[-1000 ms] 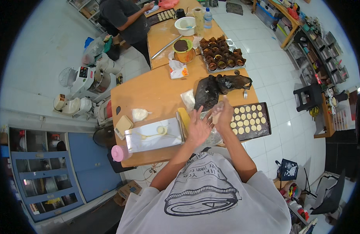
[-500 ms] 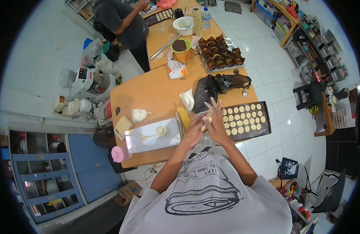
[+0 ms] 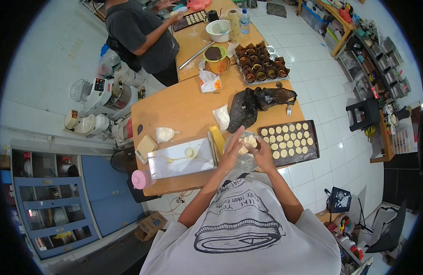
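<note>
Pale pieces of dough (image 3: 249,143) sit between my hands. My left hand (image 3: 231,152), its fingers stretched along one side, presses against the dough. My right hand (image 3: 264,156) curls its fingers and thumb over the other side. Below them is a clear bowl (image 3: 246,163), partly hidden by the hands; its contents are hard to make out. To the right lies a dark baking tray (image 3: 290,160) with rows of flat round pale dough pieces (image 3: 284,137). A yellow rolling pin (image 3: 217,139) rests to the left, beside a white board (image 3: 174,165) with a ring-shaped cutter (image 3: 190,152) and dough scraps.
Black plastic bags (image 3: 242,110) and a fork (image 3: 289,111) lie beyond the tray. Farther off stands a tray of brown paper-cupped muffins (image 3: 261,68). White bags (image 3: 164,134), a scale (image 3: 146,149) and a pink-lidded jar (image 3: 139,179) are leftward. Another person (image 3: 140,36) works at the far table.
My hands have turned and parted slightly, so the dough between them now shows. The right hand's raised fingers have come down and curled. The other person has leaned and shifted rightward.
</note>
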Demonstrator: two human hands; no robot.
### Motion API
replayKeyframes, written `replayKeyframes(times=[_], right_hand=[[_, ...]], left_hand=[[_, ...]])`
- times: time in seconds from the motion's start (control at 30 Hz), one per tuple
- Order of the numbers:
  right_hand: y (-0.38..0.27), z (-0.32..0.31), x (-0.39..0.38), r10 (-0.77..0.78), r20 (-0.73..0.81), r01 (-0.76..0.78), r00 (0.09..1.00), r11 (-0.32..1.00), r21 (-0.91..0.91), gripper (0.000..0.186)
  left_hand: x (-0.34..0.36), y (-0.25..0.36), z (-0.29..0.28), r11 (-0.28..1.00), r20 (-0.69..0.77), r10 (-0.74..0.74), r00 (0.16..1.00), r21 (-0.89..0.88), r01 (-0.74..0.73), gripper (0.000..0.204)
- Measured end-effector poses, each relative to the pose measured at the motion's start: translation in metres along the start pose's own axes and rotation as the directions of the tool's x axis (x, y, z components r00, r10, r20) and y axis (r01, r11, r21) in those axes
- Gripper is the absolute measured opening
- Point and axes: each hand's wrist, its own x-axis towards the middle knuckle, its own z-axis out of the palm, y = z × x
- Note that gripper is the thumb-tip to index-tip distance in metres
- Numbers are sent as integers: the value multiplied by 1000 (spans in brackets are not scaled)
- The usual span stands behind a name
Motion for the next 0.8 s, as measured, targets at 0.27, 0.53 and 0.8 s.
replayKeyframes(times=[0.27,0.53,0.8], right_hand=[[-19,6,-2,-130,145,165,981,950,-265,53],[-27,18,-16,-79,439,423,895,458,-782,81],[-75,10,-7,-513,122,507,850,731,-457,66]], left_hand=[[12,-8,6,757,51,-165,985,-633,159,55],[30,-54,-15,524,-150,-534,832,-831,187,41],[19,-46,-49,542,271,-97,958,-792,279,41]])
